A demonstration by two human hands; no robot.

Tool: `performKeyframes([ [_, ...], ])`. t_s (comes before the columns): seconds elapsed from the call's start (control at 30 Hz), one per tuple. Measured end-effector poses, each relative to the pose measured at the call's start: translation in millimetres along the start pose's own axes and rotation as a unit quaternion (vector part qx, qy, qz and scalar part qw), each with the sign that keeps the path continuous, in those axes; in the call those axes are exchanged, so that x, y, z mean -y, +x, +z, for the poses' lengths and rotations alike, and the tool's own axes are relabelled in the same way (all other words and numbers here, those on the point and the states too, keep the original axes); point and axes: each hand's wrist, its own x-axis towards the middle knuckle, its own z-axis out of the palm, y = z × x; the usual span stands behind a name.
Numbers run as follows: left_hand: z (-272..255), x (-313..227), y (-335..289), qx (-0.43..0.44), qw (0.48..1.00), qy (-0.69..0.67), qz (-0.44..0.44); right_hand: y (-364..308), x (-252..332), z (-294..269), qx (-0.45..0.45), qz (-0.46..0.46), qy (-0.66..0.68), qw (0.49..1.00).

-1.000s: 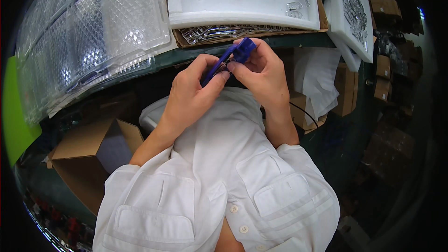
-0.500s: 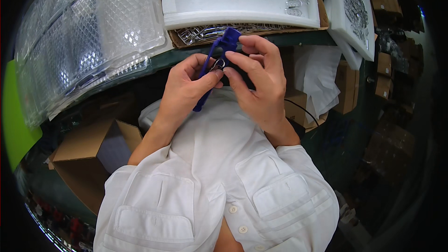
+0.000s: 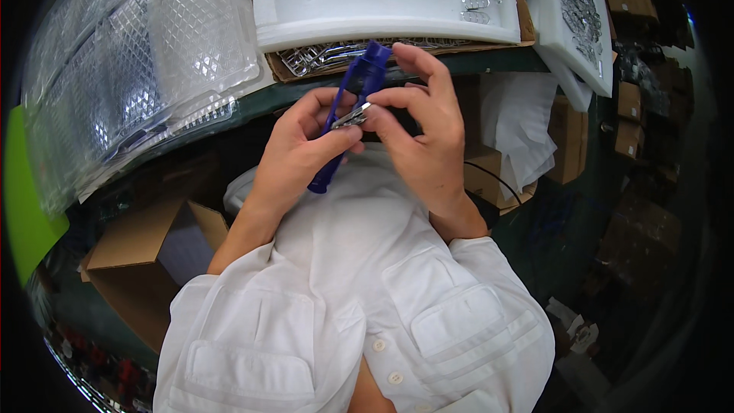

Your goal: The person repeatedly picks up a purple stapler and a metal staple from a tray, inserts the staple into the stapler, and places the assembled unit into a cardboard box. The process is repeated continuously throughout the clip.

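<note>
My left hand (image 3: 294, 145) is closed round the middle of a long blue plastic piece (image 3: 371, 65), handle-like in shape, tilted with its wider end up and to the right. Across it lies a small shiny metal part (image 3: 350, 118), held against the blue piece under my left thumb. The thumb and index finger of my right hand (image 3: 424, 130) pinch the upper end of this metal part. My other right fingers curl beside the wide blue end, apart from it. My left palm hides part of the blue piece.
A white foam tray (image 3: 367, 0) with a few metal wire pieces stands ahead, over a carton of metal pieces (image 3: 306, 60). Clear plastic trays (image 3: 191, 23) are at the left. Another foam tray (image 3: 577, 15) leans at the right. An open cardboard box (image 3: 130, 237) sits lower left.
The blue piece has turned in my left hand, showing more of its broad face. The metal part shows more of its length. My right fingers have shifted slightly left.
</note>
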Motion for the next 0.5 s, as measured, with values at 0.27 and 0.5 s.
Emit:
performKeyframes([
  [0.27, -5.3, 5.4, 0.5, 0.066, 0.997, -0.038, 0.002, 11.2, 7.3, -13.5, -0.02, 0.004, -0.071, 0.997],
  [0.5, -7.1, 10.0, 0.6, 0.063, 0.998, -0.016, -0.009, 16.3, 11.5, -5.7, 0.028, -0.09, -0.207, 0.974],
])
